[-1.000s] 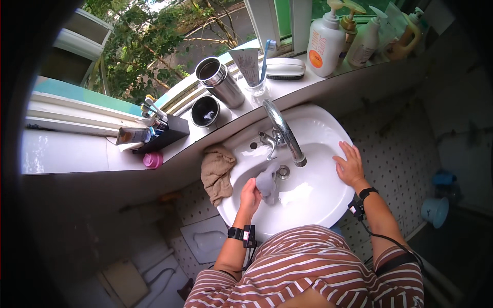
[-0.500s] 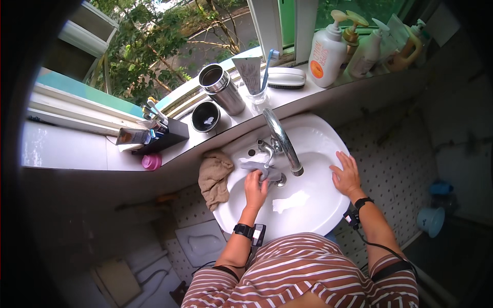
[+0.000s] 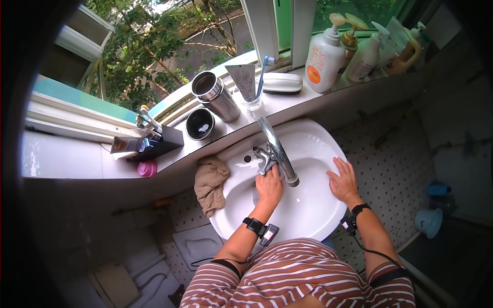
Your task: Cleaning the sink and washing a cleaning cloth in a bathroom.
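Note:
My left hand (image 3: 270,186) is at the base of the curved chrome faucet (image 3: 278,147), fingers bent round a grey cloth (image 3: 265,169). Only small parts of the cloth show; the hand covers the rest. The cloth is against the lower part of the faucet, close to its lever handle (image 3: 262,153). My right hand (image 3: 344,180) lies with spread fingers on the right rim of the white washbasin (image 3: 317,134), holding nothing. A crumpled brown towel (image 3: 211,187) hangs over the basin's left edge.
Along the window ledge (image 3: 226,131) stand a steel thermos (image 3: 220,97), a dark-lined cup (image 3: 200,124), a glass with a tube and toothbrush, a white brush (image 3: 281,83) and several pump bottles (image 3: 324,60). A black holder (image 3: 165,142) and pink cup (image 3: 147,169) stand left.
My left hand has moved right and a little up with the grey cloth, from beside the drain to the faucet's base. My right hand stays on the rim. The view has shifted slightly.

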